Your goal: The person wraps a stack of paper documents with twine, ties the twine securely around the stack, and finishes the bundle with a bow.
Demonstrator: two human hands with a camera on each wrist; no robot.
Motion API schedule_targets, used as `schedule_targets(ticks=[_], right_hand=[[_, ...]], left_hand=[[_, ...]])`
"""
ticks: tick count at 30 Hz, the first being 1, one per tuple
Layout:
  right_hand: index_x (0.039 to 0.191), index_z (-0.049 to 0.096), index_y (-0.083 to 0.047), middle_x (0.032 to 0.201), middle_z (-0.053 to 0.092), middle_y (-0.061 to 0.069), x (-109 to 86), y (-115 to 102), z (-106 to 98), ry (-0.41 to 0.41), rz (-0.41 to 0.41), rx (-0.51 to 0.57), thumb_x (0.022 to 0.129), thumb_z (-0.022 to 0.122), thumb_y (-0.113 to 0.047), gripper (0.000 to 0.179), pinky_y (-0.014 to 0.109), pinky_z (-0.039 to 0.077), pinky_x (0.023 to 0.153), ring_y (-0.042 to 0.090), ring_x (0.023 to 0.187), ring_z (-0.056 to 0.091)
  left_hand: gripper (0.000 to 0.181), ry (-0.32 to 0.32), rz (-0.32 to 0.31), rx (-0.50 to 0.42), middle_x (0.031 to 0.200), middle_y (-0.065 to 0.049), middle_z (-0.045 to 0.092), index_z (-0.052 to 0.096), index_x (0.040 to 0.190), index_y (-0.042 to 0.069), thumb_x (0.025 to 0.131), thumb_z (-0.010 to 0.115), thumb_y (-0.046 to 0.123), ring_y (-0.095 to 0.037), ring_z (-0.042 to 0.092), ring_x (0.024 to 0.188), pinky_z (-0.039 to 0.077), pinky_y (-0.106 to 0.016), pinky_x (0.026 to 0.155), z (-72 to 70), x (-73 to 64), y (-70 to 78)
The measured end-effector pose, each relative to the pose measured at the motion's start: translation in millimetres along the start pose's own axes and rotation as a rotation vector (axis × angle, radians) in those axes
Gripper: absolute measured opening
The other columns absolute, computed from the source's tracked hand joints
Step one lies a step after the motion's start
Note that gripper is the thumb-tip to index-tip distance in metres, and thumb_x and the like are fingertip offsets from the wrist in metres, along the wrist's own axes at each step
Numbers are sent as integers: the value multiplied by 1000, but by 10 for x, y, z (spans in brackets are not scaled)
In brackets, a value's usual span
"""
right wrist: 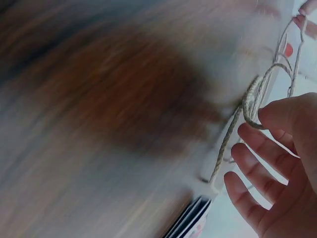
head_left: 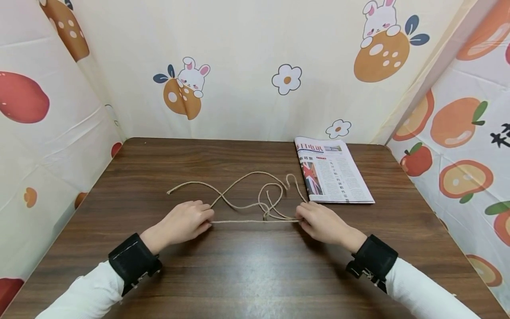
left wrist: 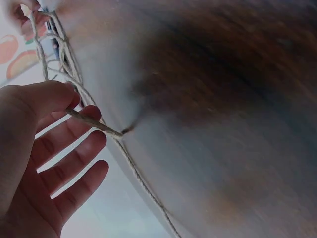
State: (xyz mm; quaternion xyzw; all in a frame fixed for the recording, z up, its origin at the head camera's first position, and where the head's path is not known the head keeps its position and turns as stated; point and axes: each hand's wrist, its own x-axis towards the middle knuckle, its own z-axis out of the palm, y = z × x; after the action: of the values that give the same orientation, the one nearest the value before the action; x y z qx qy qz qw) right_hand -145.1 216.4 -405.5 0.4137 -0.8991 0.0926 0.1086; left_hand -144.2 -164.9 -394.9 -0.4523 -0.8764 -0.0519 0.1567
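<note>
A thin beige rope (head_left: 239, 221) lies in loose, crossing loops on the brown table, with one stretch drawn straight between the two hands. My left hand (head_left: 182, 223) pinches it between thumb and index finger; in the left wrist view a short end of the rope (left wrist: 94, 122) sticks out past the fingertips, the other fingers spread apart. Opposite, my right hand (head_left: 326, 224) pinches the rope too. A bend of the rope (right wrist: 246, 106) comes out beside that thumb in the right wrist view. One free rope end points to the far left.
A folded newspaper (head_left: 338, 173) lies at the back right, just beyond the right hand. The wooden table (head_left: 247, 274) ends at a cream curtain (head_left: 239, 106) printed with rabbits and flowers. Fruit-patterned cloth hangs along both sides. Black bands (head_left: 134, 261) circle both wrists.
</note>
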Motion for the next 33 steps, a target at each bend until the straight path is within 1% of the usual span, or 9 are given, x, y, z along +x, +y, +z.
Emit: schedule_targets(ticks=[7, 12, 15, 17, 20, 23, 26, 30, 33], right_hand=[[80, 50, -14, 77, 48, -6, -173, 119, -80, 10, 56, 5, 72, 69, -4, 23, 28, 42, 61, 10, 69, 47], [79, 49, -14, 77, 46, -5, -306, 225, -128, 16, 64, -26, 73, 68, -5, 22, 30, 41, 60, 11, 68, 46], [78, 48, -14, 76, 45, -5, -380, 286, -161, 21, 82, -42, 69, 68, -3, 25, 31, 40, 60, 12, 68, 46], [77, 48, -14, 75, 44, -6, -423, 327, -188, 23, 106, -54, 66, 69, -1, 27, 31, 39, 61, 11, 68, 45], [76, 48, -14, 74, 43, -6, -479, 388, -241, 15, 139, -71, 64, 70, 0, 29, 31, 38, 60, 12, 67, 44], [76, 49, -14, 73, 44, -5, -536, 448, -301, 12, 168, -82, 66, 68, -1, 25, 31, 38, 59, 12, 66, 44], [77, 50, -13, 73, 44, -5, -600, 510, -360, 6, 197, -96, 72, 64, -3, 17, 31, 37, 58, 12, 67, 43], [76, 48, -12, 72, 43, -4, -667, 592, -399, 17, 215, -122, 72, 66, -1, 21, 30, 35, 57, 13, 65, 41], [75, 47, -13, 71, 43, -4, -700, 639, -399, 39, 204, -126, 64, 68, 3, 28, 29, 35, 55, 12, 64, 41]], left_hand=[[21, -41, -17, 27, 67, 7, 49, 52, 70, 16, 71, 73, 13, -14, 47, 63, 39, -28, 58, 7, -118, -51], [20, -63, -45, 51, 67, 7, 51, 54, 70, 16, 70, 74, 13, -13, 45, 63, 38, -27, 58, -13, -214, -102], [22, -77, -62, 59, 67, 7, 50, 53, 68, 17, 70, 74, 12, -13, 45, 63, 38, -28, 58, -25, -265, -133], [24, -77, -69, 66, 66, 6, 49, 52, 68, 17, 69, 75, 12, -14, 46, 64, 43, -30, 63, -29, -296, -155], [26, -69, -80, 81, 65, 6, 48, 50, 66, 17, 68, 75, 12, -16, 48, 64, 44, -32, 64, -36, -338, -193], [26, -68, -96, 100, 63, 6, 47, 49, 63, 17, 68, 74, 11, -16, 47, 62, 41, -31, 59, -47, -379, -233], [27, -83, -119, 110, 64, 6, 46, 49, 62, 17, 69, 74, 12, -15, 45, 62, 37, -29, 56, -68, -417, -262], [25, -94, -130, 94, 66, 6, 47, 51, 64, 18, 69, 76, 13, -14, 46, 63, 39, -29, 58, -94, -445, -266], [23, -101, -117, 57, 67, 6, 49, 53, 67, 17, 69, 76, 13, -14, 47, 63, 40, -30, 59, -95, -433, -245]])
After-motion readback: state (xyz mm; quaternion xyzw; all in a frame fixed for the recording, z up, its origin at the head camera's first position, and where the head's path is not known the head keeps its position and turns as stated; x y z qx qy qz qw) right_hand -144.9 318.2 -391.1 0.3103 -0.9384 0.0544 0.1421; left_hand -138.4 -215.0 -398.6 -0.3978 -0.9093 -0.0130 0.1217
